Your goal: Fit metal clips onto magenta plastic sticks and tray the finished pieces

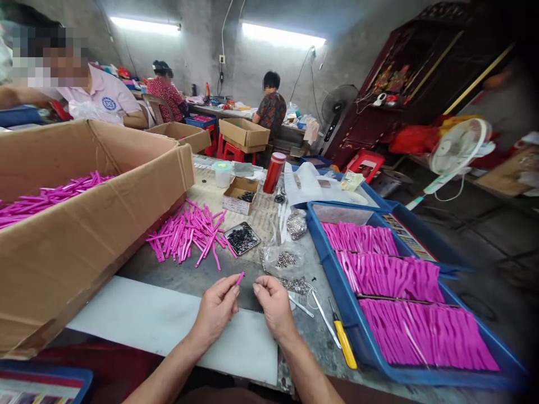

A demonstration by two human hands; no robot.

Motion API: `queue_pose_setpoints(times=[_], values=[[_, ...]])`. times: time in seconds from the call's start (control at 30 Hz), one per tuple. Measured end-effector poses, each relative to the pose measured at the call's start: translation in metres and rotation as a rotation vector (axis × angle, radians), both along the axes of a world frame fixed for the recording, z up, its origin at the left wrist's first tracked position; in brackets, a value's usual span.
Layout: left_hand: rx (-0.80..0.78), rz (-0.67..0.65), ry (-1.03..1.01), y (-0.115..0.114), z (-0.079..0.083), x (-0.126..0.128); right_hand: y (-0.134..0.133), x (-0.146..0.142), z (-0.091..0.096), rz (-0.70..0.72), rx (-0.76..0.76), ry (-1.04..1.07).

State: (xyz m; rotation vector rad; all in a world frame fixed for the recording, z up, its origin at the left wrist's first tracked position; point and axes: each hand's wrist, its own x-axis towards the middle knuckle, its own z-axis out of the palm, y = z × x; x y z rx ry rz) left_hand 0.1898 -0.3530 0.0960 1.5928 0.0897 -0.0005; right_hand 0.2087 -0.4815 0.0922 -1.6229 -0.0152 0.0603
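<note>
My left hand (217, 306) is closed on a slim magenta plastic handle (240, 278), whose tip sticks up past the thumb and finger. A short distance to its right, my right hand (273, 303) has thumb and fingertips pinched together; whatever lies between them is too small or hidden to make out. Beyond the left hand spreads a loose pile of magenta handles (185, 231). A small metal tray (257, 240) of tiny black parts is near that pile. Just past my right hand lie small silvery metal pieces (297, 285) and an open plastic bag (290, 255) with more of them.
A large cardboard box (105, 224) of magenta handles stands at left. On the right, a blue crate (314, 224) holds rows of them. A yellow-handled screwdriver (345, 343), a small carton (236, 205) and a red flask (274, 174) are on the table. Several people sit farther back.
</note>
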Motion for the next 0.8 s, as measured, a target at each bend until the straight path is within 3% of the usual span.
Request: queue_pose_setpoints(times=[0.17, 0.37, 0.8], values=[[-0.152, 0.033, 0.125, -0.009, 0.008, -0.002, 0.006, -0.005, -0.006, -0.036, 0.312, 0.092], [-0.109, 0.048, -0.010, -0.012, 0.010, -0.005, 0.012, -0.005, -0.002, -0.071, 0.623, 0.174], [-0.093, 0.008, -0.110, -0.018, 0.014, -0.011, 0.017, -0.010, 0.007, -0.099, 0.737, 0.194]])
